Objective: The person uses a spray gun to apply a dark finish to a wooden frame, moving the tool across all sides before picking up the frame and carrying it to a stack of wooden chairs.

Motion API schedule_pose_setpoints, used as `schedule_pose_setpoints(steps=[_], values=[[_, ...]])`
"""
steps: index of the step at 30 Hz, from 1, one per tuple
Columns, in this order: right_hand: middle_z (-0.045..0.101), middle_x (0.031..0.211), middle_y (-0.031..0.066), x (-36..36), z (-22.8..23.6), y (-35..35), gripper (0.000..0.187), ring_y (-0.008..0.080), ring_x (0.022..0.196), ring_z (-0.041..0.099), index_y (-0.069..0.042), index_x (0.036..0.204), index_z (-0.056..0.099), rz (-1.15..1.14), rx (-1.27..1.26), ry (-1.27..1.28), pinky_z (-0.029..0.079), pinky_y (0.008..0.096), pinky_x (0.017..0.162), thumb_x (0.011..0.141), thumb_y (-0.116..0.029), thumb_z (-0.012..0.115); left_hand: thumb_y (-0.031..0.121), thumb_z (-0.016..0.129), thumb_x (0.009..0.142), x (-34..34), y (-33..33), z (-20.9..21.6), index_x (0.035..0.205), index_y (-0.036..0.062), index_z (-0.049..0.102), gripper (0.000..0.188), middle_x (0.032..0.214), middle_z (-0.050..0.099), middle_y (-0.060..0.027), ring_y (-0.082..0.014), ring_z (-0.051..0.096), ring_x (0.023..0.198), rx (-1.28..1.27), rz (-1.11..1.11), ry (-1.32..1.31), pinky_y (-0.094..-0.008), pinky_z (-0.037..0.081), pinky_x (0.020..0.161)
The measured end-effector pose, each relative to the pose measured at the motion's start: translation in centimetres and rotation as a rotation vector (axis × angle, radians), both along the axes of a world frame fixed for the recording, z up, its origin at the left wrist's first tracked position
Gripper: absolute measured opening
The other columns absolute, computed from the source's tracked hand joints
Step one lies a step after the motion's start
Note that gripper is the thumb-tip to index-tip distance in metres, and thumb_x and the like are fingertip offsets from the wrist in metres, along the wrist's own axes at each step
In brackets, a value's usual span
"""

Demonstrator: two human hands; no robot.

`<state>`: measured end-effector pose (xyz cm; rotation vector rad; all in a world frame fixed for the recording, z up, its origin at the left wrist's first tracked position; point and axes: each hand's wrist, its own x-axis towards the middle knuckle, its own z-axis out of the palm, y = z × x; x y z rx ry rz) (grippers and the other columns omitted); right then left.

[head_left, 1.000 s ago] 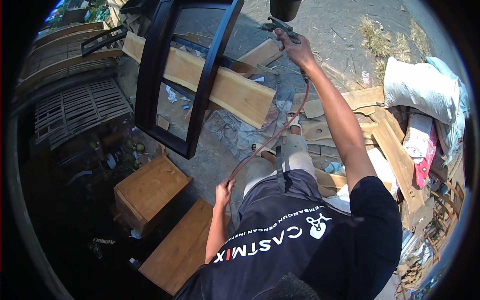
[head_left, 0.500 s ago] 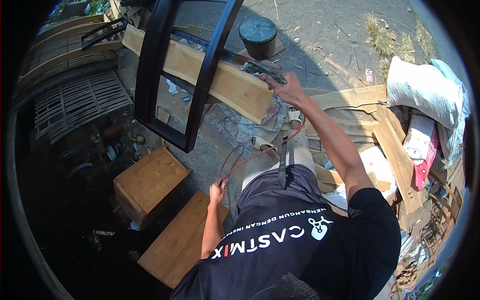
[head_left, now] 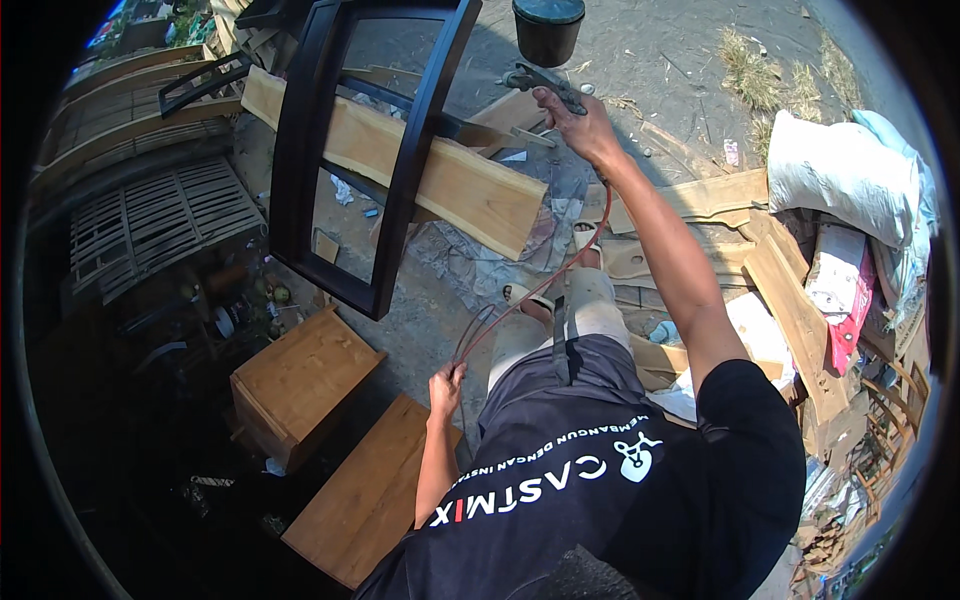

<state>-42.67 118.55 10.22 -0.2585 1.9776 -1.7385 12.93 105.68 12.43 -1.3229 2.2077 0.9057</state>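
My right hand (head_left: 582,128) is wrapped round the handle of a spray gun (head_left: 545,85), raised in front of me. A dark lidded cup (head_left: 548,35) sits at the top of the gun, whose nozzle faces left towards a black-painted wooden frame (head_left: 400,190). That frame stands upright and tilted, with an open middle; the gun is apart from it. From the gun a thin red hose (head_left: 570,262) runs down to my left hand (head_left: 446,388), which is closed on it near my left thigh. A loop of hose rises just above that hand.
A pale wooden plank (head_left: 480,200) lies behind the frame. Two brown wooden pieces, a box-like one (head_left: 305,375) and a flat panel (head_left: 370,490), are at lower left. Slatted wood (head_left: 155,215) lies beyond. At right are boards (head_left: 795,320) and a stuffed white sack (head_left: 840,175).
My right hand has moved the spray gun and its cup away from me and slightly right. My left hand has shifted slightly right and down, still holding the hose.
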Motion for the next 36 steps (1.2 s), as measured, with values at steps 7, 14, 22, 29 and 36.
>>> schedule_pose_setpoints(steps=[7,14,22,29,36], values=[[0.066,0.068,0.0027,-7.0,0.0,-1.1,0.067,0.0115,0.065,0.057,-0.001,0.096,0.076,-0.184,0.010,0.063,0.045,0.0300,0.062,0.093,-0.067,0.065,0.032,0.065,0.099,-3.1,0.4,0.6,0.106,-0.0003,0.074,0.034,0.083,0.072,-0.0186,-0.0272,0.071,0.080,0.009,-0.012,0.015,-0.0385,0.053,0.075],[0.070,0.071,0.0029,-7.2,0.0,-0.9,0.066,0.0092,0.062,0.057,-0.003,0.104,0.078,-0.310,0.021,0.187,0.044,0.0295,0.057,0.095,-0.066,0.063,0.032,0.065,0.099,-3.2,0.3,0.3,0.107,0.0009,0.074,0.033,0.083,0.072,-0.0169,-0.0270,0.071,0.079,0.009,0.008,0.068,-0.0386,0.053,0.074],[0.066,0.068,0.0018,0.3,-1.7,0.7,0.060,0.0099,0.061,0.054,-0.004,0.097,0.076,-0.101,0.062,0.113,0.044,0.0291,0.058,0.099,-0.061,0.060,0.031,0.067,0.097,1.1,-0.4,-0.3,0.100,-0.0001,0.073,0.032,0.082,0.071,-0.0163,-0.0284,0.070,0.078,-0.025,0.025,0.024,-0.0392,0.052,0.072],[0.066,0.071,0.0037,9.5,-0.5,0.0,0.065,0.0141,0.071,0.059,-0.002,0.096,0.075,0.023,0.087,0.034,0.048,0.0318,0.067,0.092,-0.066,0.067,0.031,0.066,0.097,6.8,-1.4,-0.7,0.101,0.0004,0.073,0.032,0.081,0.070,-0.0156,-0.0273,0.069,0.077,-0.032,0.076,0.030,-0.0388,0.052,0.073],[0.062,0.065,0.0049,19.4,-0.2,-1.2,0.061,0.0122,0.067,0.057,0.001,0.084,0.071,0.084,0.058,0.162,0.047,0.0322,0.063,0.094,-0.059,0.069,0.031,0.066,0.097,14.3,-3.3,-1.9,0.106,0.0009,0.073,0.033,0.083,0.071,-0.0166,-0.0268,0.070,0.079,-0.039,0.099,0.057,-0.0390,0.052,0.074]])
